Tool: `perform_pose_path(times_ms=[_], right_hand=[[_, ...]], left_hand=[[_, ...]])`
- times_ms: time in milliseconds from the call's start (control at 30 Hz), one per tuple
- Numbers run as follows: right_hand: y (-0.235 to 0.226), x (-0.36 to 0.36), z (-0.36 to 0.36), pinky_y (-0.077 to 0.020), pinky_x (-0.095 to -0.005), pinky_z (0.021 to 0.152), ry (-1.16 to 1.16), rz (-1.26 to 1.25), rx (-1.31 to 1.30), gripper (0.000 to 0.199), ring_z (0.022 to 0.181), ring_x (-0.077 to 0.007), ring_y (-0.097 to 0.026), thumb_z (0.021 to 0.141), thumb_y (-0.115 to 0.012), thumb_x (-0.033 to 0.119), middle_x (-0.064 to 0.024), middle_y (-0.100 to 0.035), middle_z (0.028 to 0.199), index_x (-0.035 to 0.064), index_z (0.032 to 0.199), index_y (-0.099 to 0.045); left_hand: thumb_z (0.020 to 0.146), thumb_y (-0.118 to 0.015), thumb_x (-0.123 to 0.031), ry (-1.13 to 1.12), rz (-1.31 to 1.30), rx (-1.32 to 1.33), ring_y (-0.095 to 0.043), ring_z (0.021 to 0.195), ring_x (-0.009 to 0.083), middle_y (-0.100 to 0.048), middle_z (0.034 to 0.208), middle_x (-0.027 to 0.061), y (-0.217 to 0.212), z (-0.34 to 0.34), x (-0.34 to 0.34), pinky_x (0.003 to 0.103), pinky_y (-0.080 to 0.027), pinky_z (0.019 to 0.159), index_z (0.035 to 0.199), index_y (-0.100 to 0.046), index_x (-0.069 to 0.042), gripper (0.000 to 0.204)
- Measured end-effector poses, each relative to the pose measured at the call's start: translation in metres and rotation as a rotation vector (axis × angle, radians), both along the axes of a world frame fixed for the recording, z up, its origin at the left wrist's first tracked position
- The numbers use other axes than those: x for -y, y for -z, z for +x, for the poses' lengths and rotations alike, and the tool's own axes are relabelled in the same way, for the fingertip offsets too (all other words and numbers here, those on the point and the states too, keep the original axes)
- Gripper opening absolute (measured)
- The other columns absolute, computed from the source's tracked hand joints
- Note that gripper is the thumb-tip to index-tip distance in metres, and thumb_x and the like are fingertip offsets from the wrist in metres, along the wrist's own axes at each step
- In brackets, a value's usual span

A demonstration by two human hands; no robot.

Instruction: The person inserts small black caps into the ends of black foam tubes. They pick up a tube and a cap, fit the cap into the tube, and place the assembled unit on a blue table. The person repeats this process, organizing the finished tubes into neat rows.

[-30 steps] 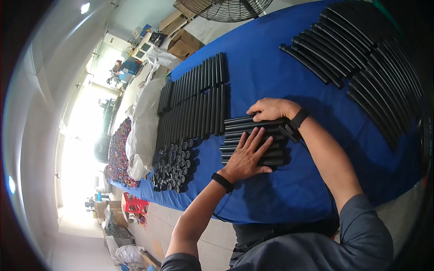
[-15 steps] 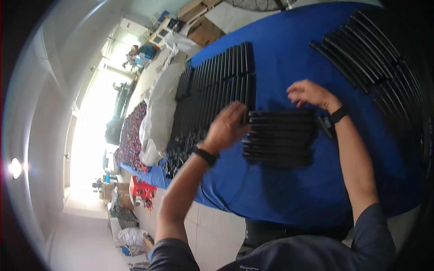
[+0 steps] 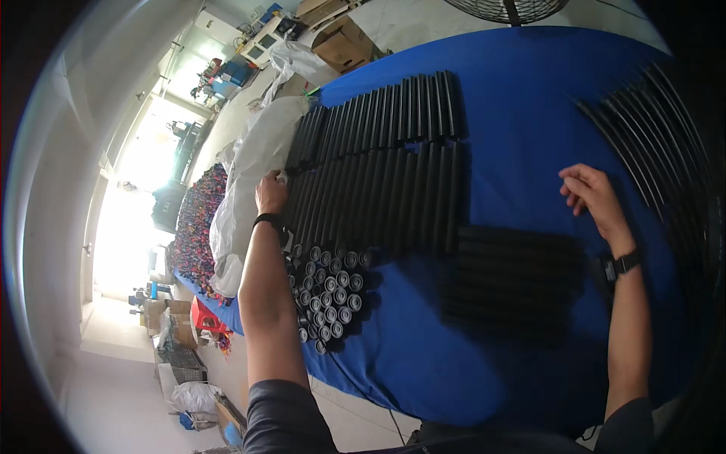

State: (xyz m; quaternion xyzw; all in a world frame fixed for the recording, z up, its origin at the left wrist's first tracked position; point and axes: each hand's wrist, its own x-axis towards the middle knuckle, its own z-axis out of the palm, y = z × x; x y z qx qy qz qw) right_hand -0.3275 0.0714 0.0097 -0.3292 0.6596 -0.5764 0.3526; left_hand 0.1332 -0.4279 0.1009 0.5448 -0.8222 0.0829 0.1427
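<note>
A: The left hand point(image 3: 271, 194) is sitting right where the bag point(image 3: 246, 189) is meeting the tubes point(image 3: 382, 200)! Its fingers are bending inward, but I can't tell whether they're pinching anything.

B: The tips are hiding from us, yes. The right hand point(image 3: 594, 195) is hanging over the desk point(image 3: 522, 151), fingers loosely bent, gripping nothing.

A: How are you judging the step?

B: As fingertip work at the left end of the rows. I'd be wanting a light touch there: those tubes are lying side by side and looking ready to roll if nudged.

A: And that loose plastic is lying right alongside!

B: So I'd be pressing the fingers to the tubes only, not catching a fold of bag.

A: The left forearm point(image 3: 272, 310) is passing just beside the caps point(image 3: 330, 284), too.

B: Lifting the elbow a little would be sparing them a knock. On the other side, the block point(image 3: 514, 276) of tubes is lying crosswise in shadow, just beside the rows; the right hand should be avoiding its ends.

A: Farther right, the side tubes point(image 3: 643, 140) are blurring toward the rim.

B: And beyond the desk, a fan point(image 3: 514, 9), a box point(image 3: 344, 47) and a red stool point(image 3: 208, 316) are standing around it.
</note>
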Motion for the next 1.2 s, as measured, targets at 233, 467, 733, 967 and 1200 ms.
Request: perform_pose_path(times_ms=[233,467,733,967,1200], right_hand=[[-0.004,0.010,0.009,-0.0471,-0.0205,0.054,0.025,0.114,-0.058,0.021,0.070,-0.0067,-0.059,0.098,-0.060,0.014,-0.0044,-0.066,0.086,0.0007,0.113,-0.068],[0.003,0.015,0.007,-0.0471,-0.0203,0.053,0.016,0.121,-0.059,0.021,0.069,-0.0066,-0.059,0.098,-0.059,0.012,-0.0045,-0.067,0.085,0.0006,0.112,-0.068],[0.007,0.012,0.005,-0.0472,-0.0204,0.053,0.028,0.120,-0.071,0.021,0.069,-0.0063,-0.058,0.098,-0.060,0.013,-0.0042,-0.067,0.085,0.0002,0.112,-0.067],[0.007,0.012,0.008,-0.0464,-0.0200,0.053,0.011,0.097,-0.079,0.021,0.069,-0.0057,-0.058,0.099,-0.059,0.014,-0.0028,-0.065,0.085,0.0014,0.112,-0.067],[0.008,0.010,0.006,-0.0460,-0.0198,0.054,0.008,0.082,-0.089,0.020,0.069,-0.0053,-0.058,0.099,-0.059,0.014,-0.0026,-0.066,0.086,0.0017,0.113,-0.067]], left_hand=[[0.102,-0.050,-0.034,0.146,0.130,-0.093,-0.057,0.129,0.0398,-0.064,0.133,0.0227,0.040,-0.027,0.075,0.047,-0.045,0.109,0.137,-0.062,-0.008,0.046],[0.101,-0.052,-0.037,0.191,0.070,0.096,-0.046,0.142,0.0334,-0.056,0.147,0.0195,0.089,-0.034,0.109,0.046,-0.041,0.114,0.148,-0.051,-0.011,0.054],[0.096,-0.059,-0.032,0.069,0.098,0.178,-0.060,0.126,0.0339,-0.062,0.142,0.0058,0.068,-0.045,0.064,0.047,-0.049,0.105,0.145,-0.055,-0.016,0.052],[0.100,-0.058,-0.036,0.055,0.037,-0.450,-0.063,0.120,0.0360,-0.067,0.126,0.0194,0.077,0.001,0.080,0.046,-0.054,0.095,0.132,-0.062,-0.006,0.044],[0.112,-0.030,-0.032,-0.320,0.989,-1.752,-0.058,0.122,0.0497,-0.049,0.142,0.0342,0.080,0.038,0.083,0.054,-0.055,0.102,0.152,-0.022,0.010,0.058]])
